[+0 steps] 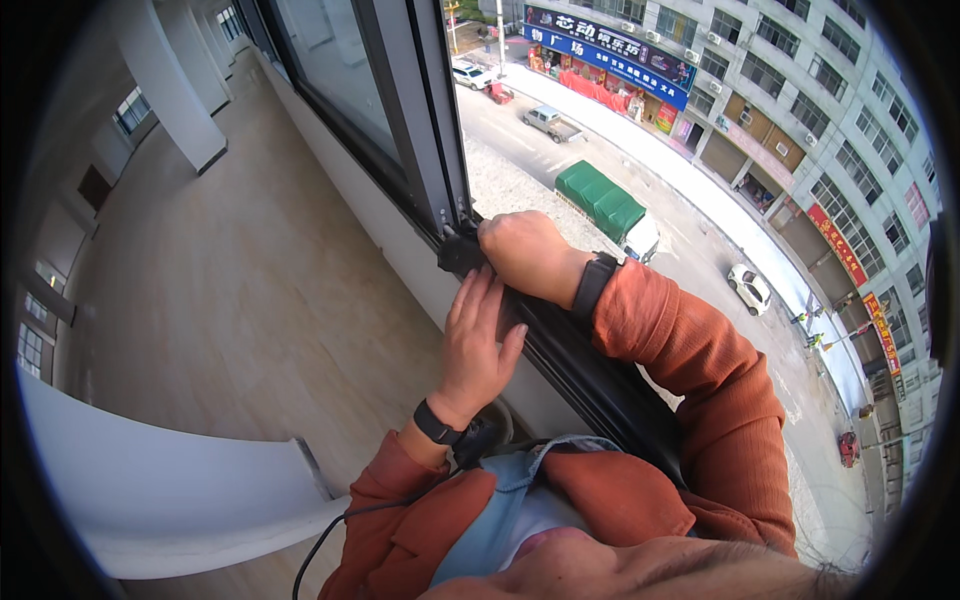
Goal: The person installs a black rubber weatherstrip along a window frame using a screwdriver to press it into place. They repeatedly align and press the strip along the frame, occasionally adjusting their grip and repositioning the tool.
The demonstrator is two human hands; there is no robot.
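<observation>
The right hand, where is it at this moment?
In the head view, the right hand is just right of centre, closed on the dark window frame at its lower corner, just above the left hand.

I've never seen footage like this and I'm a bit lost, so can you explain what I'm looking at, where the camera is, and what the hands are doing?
There is no machine here. A person wears a wide fisheye camera on the head, looking down, so straight edges bend near the rim. The orange sleeves coming up from the bottom are that person's own arms.

They are leaning at an open window, high up in a building. To the left is a bare indoor floor; to the right, far below, is a street with a green-covered truck and cars.

The right hand reaches over the dark window frame and closes in a grip at the frame's lower corner, by a small black fitting. What exactly it pinches is hidden. The left hand lies open and flat against the frame just below. Both wrists wear black bands.
</observation>
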